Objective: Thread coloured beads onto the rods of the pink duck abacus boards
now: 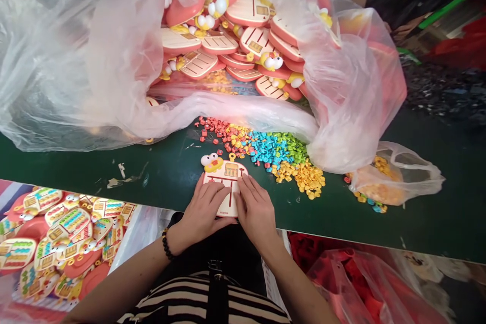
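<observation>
A cream slotted toy board [225, 205] with a yellow bug-eyed duck head at its top left lies at the near edge of the green table. Over its left side is my left hand [203, 205], thumb along the lower edge and fingers bent across the face. My right hand [256, 207] grips the right side, its fingertips close together near the upper right slot. Whether a small piece is under those fingertips is hidden. Just beyond the board, small plastic pieces lie in red, blue [269, 147], green [294, 147] and yellow [309, 179] heaps.
A large clear plastic bag [243, 106] full of similar boards [248, 10] spreads across the back. Boards fitted with coloured pieces [72, 225] fill a container at lower left. A small bag [398, 177] of yellow pieces sits right. Another person's hand [404, 30] shows at upper right.
</observation>
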Demonstrator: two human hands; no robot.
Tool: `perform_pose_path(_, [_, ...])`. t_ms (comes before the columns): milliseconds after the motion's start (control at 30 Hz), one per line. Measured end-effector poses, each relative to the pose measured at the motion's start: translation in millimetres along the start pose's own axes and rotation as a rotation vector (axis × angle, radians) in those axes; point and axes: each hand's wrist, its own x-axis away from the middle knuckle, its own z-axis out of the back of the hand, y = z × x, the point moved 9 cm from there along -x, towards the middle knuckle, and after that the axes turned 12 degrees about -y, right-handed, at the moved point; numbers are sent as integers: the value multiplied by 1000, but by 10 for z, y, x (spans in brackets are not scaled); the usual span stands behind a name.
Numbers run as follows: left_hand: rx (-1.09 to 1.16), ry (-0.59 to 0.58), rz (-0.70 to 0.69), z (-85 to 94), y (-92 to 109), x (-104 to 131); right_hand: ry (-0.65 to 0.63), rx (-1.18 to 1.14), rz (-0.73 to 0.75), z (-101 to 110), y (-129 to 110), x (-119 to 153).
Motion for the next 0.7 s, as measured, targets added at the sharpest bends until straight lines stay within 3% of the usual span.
perform_pose_path(167, [29, -6, -2, 3, -22, -2, -45, -109, 183, 1, -330, 103])
perform_pose_path(233, [30, 2, -6, 31, -21, -8, -14, -184, 176, 65, -220, -15])
perform_pose_path(333, [9, -16, -4, 59, -22, -26, 90, -196, 6, 194, 219, -368])
perform_pose_path(400, [-9, -43, 19, 58, -43, -41, -7, -110, -47, 111, 404, -658])
perform_pose_path(533, [-37, -76, 38, 30, -69, -67, -222, 69, -89, -133, 491, -970])
perform_pose_path(700, [-20, -135, 8, -27, -67, -94, -196, 32, -81, -55, 491, -893])
